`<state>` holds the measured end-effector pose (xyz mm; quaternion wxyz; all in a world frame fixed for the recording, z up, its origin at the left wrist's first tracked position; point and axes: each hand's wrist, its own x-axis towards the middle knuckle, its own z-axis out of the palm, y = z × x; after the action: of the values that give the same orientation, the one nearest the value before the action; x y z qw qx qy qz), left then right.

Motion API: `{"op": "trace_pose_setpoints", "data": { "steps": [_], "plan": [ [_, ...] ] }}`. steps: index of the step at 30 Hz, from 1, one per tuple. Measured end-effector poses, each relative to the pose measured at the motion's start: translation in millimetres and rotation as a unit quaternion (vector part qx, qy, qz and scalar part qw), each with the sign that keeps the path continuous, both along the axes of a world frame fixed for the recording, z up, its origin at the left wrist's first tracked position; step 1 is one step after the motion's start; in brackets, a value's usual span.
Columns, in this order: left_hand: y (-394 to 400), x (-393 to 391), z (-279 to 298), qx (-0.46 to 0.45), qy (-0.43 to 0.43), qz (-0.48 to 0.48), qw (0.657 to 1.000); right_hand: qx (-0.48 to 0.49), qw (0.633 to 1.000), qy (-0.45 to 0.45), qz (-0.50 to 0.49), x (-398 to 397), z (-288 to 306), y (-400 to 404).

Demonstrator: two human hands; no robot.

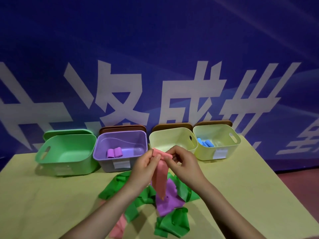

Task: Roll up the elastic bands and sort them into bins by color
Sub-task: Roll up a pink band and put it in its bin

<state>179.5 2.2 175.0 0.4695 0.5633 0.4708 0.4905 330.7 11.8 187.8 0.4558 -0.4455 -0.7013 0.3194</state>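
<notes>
Hands are pinching a pink band above the loose pile, in front of the row of bins.

Both the left hand (146, 162) and the right hand (181, 161) are holding the top end of the pink band (159, 176) with curled fingers, its rolled start sitting between the fingertips and its free tail hanging down over a purple band (168, 202) and tangled green bands (120, 187) on the yellow-green table (51, 195). Along the far edge are sitting four bins: a green bin (65, 163) at the left, a purple bin (103, 161) holding two purple rolls (114, 152), a cream bin (170, 135) directly beyond the hands, and a pale yellow bin (229, 149) at the right holding blue rolls (205, 143). Another pink band (119, 228) is lying near the left forearm.
</notes>
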Motion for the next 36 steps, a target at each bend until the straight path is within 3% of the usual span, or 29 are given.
{"op": "trace_pose_setpoints", "data": {
  "steps": [5,13,21,25,31,36],
  "plan": [
    [2.9,27.8,-1.6,0.012,-0.009,-0.001,1.000,0.095,0.993,-0.065,-0.013,23.7,-3.8,1.4],
    [4.7,82.7,0.9,-0.150,-0.153,0.043,0.976,0.123,0.990,-0.070,-0.002,82.9,-3.6,17.6],
    [12.2,131.2,-4.5,-0.177,-0.141,0.110,0.968,0.202,0.953,-0.207,0.090,140.8,-9.2,41.3],
    [16.9,153.0,-12.1,-0.173,-0.142,0.127,0.966,0.208,0.943,-0.226,0.127,165.9,-11.8,49.0],
    [27.1,189.0,-8.0,-0.140,-0.114,0.114,0.977,0.175,0.958,-0.194,0.116,199.3,-14.8,56.3],
    [37.4,202.2,-9.3,-0.115,-0.106,0.096,0.983,0.059,0.991,-0.071,0.092,214.9,-12.9,54.1]
  ]
}}
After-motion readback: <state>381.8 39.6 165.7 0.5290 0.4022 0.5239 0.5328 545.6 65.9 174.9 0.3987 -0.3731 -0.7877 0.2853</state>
